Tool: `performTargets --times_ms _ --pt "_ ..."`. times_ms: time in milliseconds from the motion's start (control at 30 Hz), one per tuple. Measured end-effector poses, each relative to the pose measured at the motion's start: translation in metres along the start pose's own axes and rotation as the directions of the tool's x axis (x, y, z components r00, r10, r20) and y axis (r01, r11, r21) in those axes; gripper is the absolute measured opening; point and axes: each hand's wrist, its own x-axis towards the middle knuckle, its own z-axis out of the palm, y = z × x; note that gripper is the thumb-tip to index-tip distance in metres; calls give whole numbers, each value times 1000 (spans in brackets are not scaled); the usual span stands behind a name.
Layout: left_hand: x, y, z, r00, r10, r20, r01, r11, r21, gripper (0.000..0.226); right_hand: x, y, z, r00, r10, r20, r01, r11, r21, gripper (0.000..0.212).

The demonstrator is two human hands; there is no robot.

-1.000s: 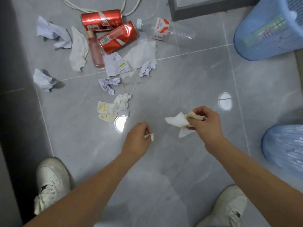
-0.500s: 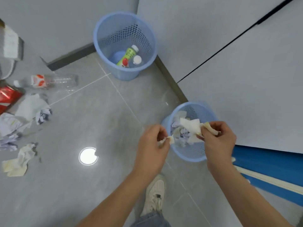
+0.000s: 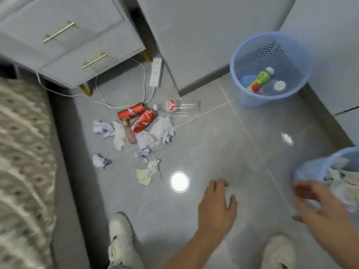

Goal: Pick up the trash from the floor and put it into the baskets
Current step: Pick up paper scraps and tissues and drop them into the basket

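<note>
My left hand point(image 3: 216, 207) hovers open and empty over the grey floor, fingers spread. My right hand point(image 3: 318, 205) is blurred, open and empty, just left of the near blue basket point(image 3: 312, 168), which holds crumpled paper. A far blue basket point(image 3: 242, 74) holds a green bottle point(image 3: 261, 78). Trash lies in a heap on the floor: two red cans point(image 3: 138, 116), a clear plastic bottle point(image 3: 179, 107), a pink tube point(image 3: 130, 133) and several crumpled tissues, the nearest being a tissue wad point(image 3: 147, 171).
A grey drawer cabinet point(image 3: 77, 39) stands at the back left with a white power strip point(image 3: 155, 71) and cables beneath. A patterned bed edge point(image 3: 21, 152) fills the left. My two white shoes point(image 3: 120, 239) stand near the bottom. Grey walls run behind the baskets.
Both hands held paper scraps over the near basket; now both are open and empty. The view has swung left, back toward the trash heap.
</note>
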Motion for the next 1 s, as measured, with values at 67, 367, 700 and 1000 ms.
performTargets --times_ms 67,367,700,1000 --pt "3 -72 -35 988 -136 -66 141 988 70 32 3 -18 77 987 -85 134 99 990 -98 46" --pt "84 -278 -106 928 -319 -194 367 873 322 74 115 -84 338 849 -286 445 518 623 -587 65" --pt "139 -354 -65 986 113 -124 -32 852 522 53 231 -133 477 780 -305 547 609 168 -775 89" --pt "118 -388 -67 991 103 -82 -74 951 300 39 232 -91 459 778 -375 504 615 293 -732 29"
